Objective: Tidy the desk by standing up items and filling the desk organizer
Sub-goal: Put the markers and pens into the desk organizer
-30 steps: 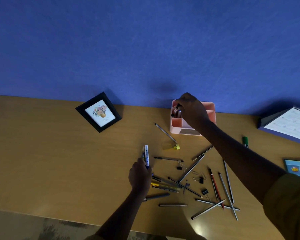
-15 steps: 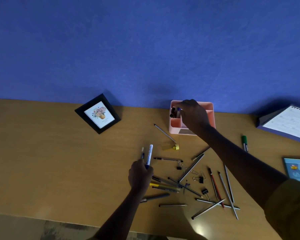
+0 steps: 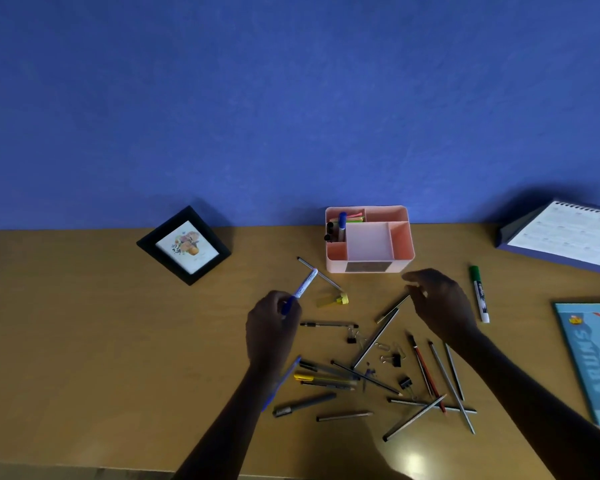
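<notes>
A pink desk organizer (image 3: 400,263) stands at the back of the wooden desk (image 3: 84,341), with markers (image 3: 341,225) upright in its left compartment. My left hand (image 3: 272,329) grips a white and blue marker (image 3: 303,285) that points up and to the right. My right hand (image 3: 439,299) hovers in front of the organizer with fingers loosely spread and nothing in it. Several pens and pencils (image 3: 371,375) and binder clips (image 3: 395,360) lie scattered between my arms. A green marker (image 3: 478,292) lies to the right of my right hand.
A black picture frame (image 3: 184,245) lies flat at the back left. A desk calendar (image 3: 565,235) lies at the back right, and a blue booklet (image 3: 593,362) is at the right edge. A small yellow sharpener (image 3: 338,300) sits near the held marker.
My right hand left a marker in the organizer and drew back toward me, now holding nothing. My left hand lifted its marker slightly and tilted it to the right.
</notes>
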Available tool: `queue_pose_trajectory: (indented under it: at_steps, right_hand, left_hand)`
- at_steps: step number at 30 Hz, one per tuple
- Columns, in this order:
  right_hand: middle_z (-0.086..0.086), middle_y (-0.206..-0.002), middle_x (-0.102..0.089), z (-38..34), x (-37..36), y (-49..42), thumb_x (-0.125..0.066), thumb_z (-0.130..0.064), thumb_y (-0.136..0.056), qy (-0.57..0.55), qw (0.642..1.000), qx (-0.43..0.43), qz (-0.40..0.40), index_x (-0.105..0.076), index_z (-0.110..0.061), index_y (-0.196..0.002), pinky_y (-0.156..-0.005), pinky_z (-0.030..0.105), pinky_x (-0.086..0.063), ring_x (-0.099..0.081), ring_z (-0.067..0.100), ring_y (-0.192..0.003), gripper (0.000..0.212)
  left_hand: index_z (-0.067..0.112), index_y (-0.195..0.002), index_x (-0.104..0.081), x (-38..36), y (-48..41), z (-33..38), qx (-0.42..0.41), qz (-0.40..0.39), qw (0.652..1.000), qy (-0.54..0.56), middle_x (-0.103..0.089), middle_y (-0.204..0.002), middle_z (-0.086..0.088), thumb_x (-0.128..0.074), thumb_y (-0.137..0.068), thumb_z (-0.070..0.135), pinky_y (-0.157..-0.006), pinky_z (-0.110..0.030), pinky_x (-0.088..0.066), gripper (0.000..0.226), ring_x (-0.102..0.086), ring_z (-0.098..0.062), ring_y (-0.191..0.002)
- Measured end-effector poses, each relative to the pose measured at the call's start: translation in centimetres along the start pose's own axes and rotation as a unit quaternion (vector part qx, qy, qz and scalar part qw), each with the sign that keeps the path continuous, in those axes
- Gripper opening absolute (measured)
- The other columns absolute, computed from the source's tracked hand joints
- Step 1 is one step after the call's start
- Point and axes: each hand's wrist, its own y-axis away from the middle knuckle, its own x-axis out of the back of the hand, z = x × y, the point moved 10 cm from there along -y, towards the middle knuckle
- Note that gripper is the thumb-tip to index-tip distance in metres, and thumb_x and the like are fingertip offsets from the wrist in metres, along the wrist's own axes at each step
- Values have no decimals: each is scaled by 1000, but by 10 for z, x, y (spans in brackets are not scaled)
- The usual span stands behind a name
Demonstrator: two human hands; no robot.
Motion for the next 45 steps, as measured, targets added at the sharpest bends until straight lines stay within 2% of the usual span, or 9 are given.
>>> queue_pose_trajectory:
  at_steps: [8, 14, 20, 22, 27, 31, 38, 42, 45]
  right_hand:
    - [3, -120, -74, 77, 5, 55, -75, -10, -94, 55, 992, -110, -23, -74, -19, -119, -67, 30, -61, -71, 13, -93, 27]
    - [5, -104, -70, 113, 23, 69, -79, -10, -91, 109, 983, -148, -5, -73, -15, -111, -53, 21, -51, -65, 10, -76, 22]
    - [5, -112, -60, 157, 26, 80, -77, -17, -93, 123, 972, -199, 18, -65, -17, -121, -52, 29, -55, -60, 13, -82, 30]
    - [10, -119, -60, 166, 28, 82, -76, -18, -94, 119, 963, -239, 24, -61, -16, -130, -54, 32, -56, -62, 18, -87, 39]
    - [14, -135, -56, 180, 25, 81, -75, -20, -96, 87, 948, -304, 22, -51, -18, -144, -62, 42, -63, -65, 28, -101, 54]
    - [13, -137, -56, 186, 22, 78, -73, -22, -98, 69, 945, -319, 13, -50, -18, -145, -64, 38, -61, -64, 27, -105, 53]
    - [13, -123, -66, 191, 23, 66, -72, -16, -96, 57, 951, -303, 22, -56, -16, -140, -65, 41, -62, -67, 25, -96, 46]
    - [11, -113, -67, 197, 19, 58, -69, -18, -98, 50, 948, -314, 15, -59, -15, -136, -62, 42, -61, -65, 24, -88, 40]
    - [10, -109, -67, 201, 14, 53, -67, -22, -100, 50, 946, -320, 7, -60, -15, -134, -60, 40, -60, -64, 23, -84, 35]
  left_hand:
    - [20, -109, -77, 14, -17, 62, -92, 36, 993, 65, -76, -95, 14, -78, -97, 26, -74, -21, -59, 13, -71, -1, -89]
    - [19, -113, -77, 14, -33, 109, -149, 39, 984, 87, -77, -100, 12, -76, -99, 28, -76, -18, -57, 17, -71, -5, -95]
    - [14, -110, -76, 6, -61, 153, -204, 60, 976, 40, -76, -100, 6, -76, -99, 30, -69, -10, -51, 20, -70, -5, -91]
    - [13, -109, -75, 1, -74, 162, -216, 69, 974, 16, -75, -99, 5, -76, -98, 32, -70, -15, -52, 22, -69, -7, -89]
    - [13, -111, -75, -24, -105, 163, -207, 64, 974, -62, -76, -100, 0, -73, -100, 32, -67, -23, -54, 22, -71, -12, -89]
    - [14, -104, -75, -46, -116, 158, -198, 41, 973, -113, -75, -92, 1, -72, -100, 33, -61, -26, -54, 19, -70, -11, -82]
    - [16, -86, -71, -70, -126, 138, -152, 17, 976, -158, -70, -77, 3, -74, -99, 36, -54, -23, -42, 24, -66, -13, -68]
    - [13, -94, -74, -78, -127, 135, -151, 18, 970, -188, -73, -83, 0, -71, -101, 34, -55, -21, -41, 23, -70, -16, -72]
    - [12, -110, -77, -81, -129, 137, -165, 24, 965, -201, -75, -93, -3, -72, -101, 35, -62, -27, -54, 26, -73, -18, -83]
